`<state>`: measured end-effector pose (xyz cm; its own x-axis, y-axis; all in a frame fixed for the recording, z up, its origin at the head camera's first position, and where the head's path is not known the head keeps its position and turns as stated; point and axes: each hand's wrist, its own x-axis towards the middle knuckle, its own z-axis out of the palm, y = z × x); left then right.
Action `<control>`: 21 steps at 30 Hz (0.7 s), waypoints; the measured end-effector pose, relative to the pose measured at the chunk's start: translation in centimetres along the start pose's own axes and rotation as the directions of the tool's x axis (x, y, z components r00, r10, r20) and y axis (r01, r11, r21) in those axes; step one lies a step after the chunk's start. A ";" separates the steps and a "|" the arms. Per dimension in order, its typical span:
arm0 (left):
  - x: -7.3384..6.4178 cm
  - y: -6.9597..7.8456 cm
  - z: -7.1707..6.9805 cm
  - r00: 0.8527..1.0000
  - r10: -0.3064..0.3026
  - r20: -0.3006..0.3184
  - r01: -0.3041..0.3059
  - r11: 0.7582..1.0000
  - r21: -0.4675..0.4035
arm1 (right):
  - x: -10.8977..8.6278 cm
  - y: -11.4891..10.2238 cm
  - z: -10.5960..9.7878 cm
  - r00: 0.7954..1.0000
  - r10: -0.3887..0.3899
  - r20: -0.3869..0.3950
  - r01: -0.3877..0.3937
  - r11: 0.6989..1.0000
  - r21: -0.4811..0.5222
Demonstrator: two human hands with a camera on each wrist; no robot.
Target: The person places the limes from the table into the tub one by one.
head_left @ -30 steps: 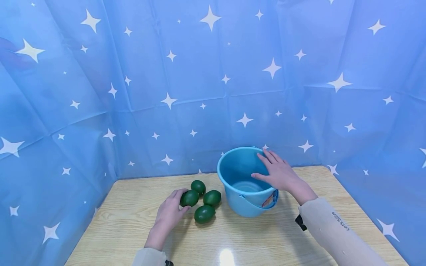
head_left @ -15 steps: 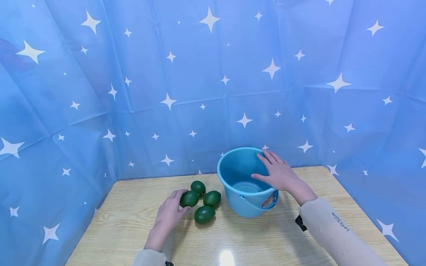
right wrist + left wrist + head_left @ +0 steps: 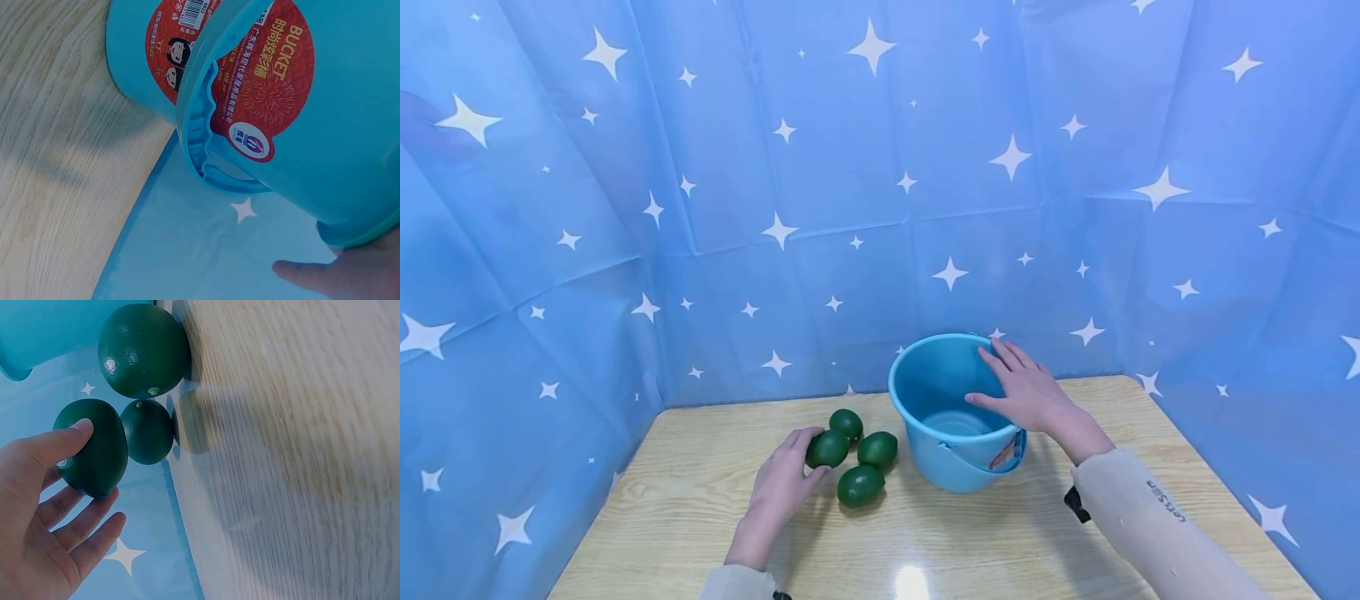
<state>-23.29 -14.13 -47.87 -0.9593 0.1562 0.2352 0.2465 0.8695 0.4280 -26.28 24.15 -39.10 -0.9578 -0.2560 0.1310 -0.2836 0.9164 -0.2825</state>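
My left hand (image 3: 781, 479) pinches a dark green lime (image 3: 827, 449) between thumb and fingers at the left of a small cluster. In the left wrist view the thumb lies across this lime (image 3: 94, 450), with the fingertips behind and below it. Close by lie three more limes, one at the back (image 3: 846, 424), one to the right (image 3: 877, 449) and one in front (image 3: 861, 486). Spread over the right rim of a light blue bucket (image 3: 951, 467), my right hand (image 3: 1037, 396) has its fingers fairly straight. The bucket's visible inside holds nothing.
The bucket's handle (image 3: 985, 468) hangs down at its front right, near a red label (image 3: 269, 81). All stands on a wood-grain table (image 3: 662, 492). A blue star-patterned curtain (image 3: 820, 183) surrounds the table's back and sides.
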 end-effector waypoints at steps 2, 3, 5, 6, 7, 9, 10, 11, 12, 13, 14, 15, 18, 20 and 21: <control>0.0 0.0 0.0 1.000 0.002 0.000 -0.002 1.000 -0.002 | 0.0 0.0 0.0 1.000 -0.001 0.000 0.001 1.000 0.000; 0.0 0.1 0.0 1.000 0.003 -0.001 -0.003 1.000 -0.002 | 0.0 -0.1 0.0 1.000 -0.001 0.000 0.001 1.000 0.002; 0.0 0.1 0.0 1.000 0.007 -0.004 -0.007 1.000 0.000 | 0.0 -0.1 0.0 1.000 -0.001 0.000 0.001 1.000 0.004; 0.0 0.1 0.0 1.000 0.009 -0.006 -0.009 1.000 0.002 | 0.0 -0.1 0.0 1.000 -0.001 0.000 0.001 1.000 0.004; 0.0 0.1 0.0 1.000 0.010 -0.007 -0.010 1.000 0.002 | 0.0 -0.1 0.0 1.000 -0.001 0.000 0.001 1.000 0.004; 0.0 0.2 0.0 1.000 0.013 -0.011 -0.013 1.000 0.004 | 0.0 -0.1 0.0 1.000 0.000 0.001 0.000 1.000 0.004; 0.0 0.2 0.0 1.000 0.015 -0.013 -0.015 1.000 0.005 | 0.0 -0.1 0.0 1.000 0.000 0.002 0.000 1.000 0.004; 0.0 0.2 0.0 1.000 0.016 -0.014 -0.016 1.000 0.004 | 0.0 -0.1 0.0 1.000 0.000 0.002 0.000 1.000 0.005; 0.0 0.2 0.0 1.000 0.017 -0.016 -0.017 1.000 0.005 | 0.0 -0.1 0.0 1.000 0.000 0.002 0.000 1.000 0.005; 0.0 0.2 0.0 1.000 0.018 -0.017 -0.018 1.000 0.004 | 0.0 -0.1 -0.1 1.000 0.000 0.002 0.000 1.000 0.004; 0.0 0.2 -0.1 1.000 0.020 -0.018 -0.020 1.000 0.004 | 0.0 -0.1 -0.1 1.000 0.000 0.003 0.000 1.000 0.005; 0.0 0.2 -0.1 1.000 0.021 -0.019 -0.021 1.000 0.004 | 0.0 -0.1 0.0 1.000 0.000 0.002 0.000 1.000 0.004; 0.0 0.3 -0.1 0.999 0.023 -0.021 -0.023 1.000 0.003 | 0.0 -0.1 0.0 1.000 -0.001 0.000 0.001 1.000 0.005; 0.0 0.3 -0.1 0.999 0.026 -0.021 -0.026 1.000 0.004 | 0.1 0.0 0.0 1.000 -0.002 -0.001 0.002 1.000 0.004; 0.0 0.3 -0.1 0.999 0.025 -0.021 -0.025 1.000 0.005 | 0.1 0.0 0.0 1.000 -0.002 -0.002 0.002 1.000 0.002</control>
<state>-23.18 -13.92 -47.62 -0.9497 0.1684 0.2642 0.2699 0.8678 0.4172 -26.35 24.12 -39.13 -0.9571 -0.2570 0.1335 -0.2854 0.9152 -0.2846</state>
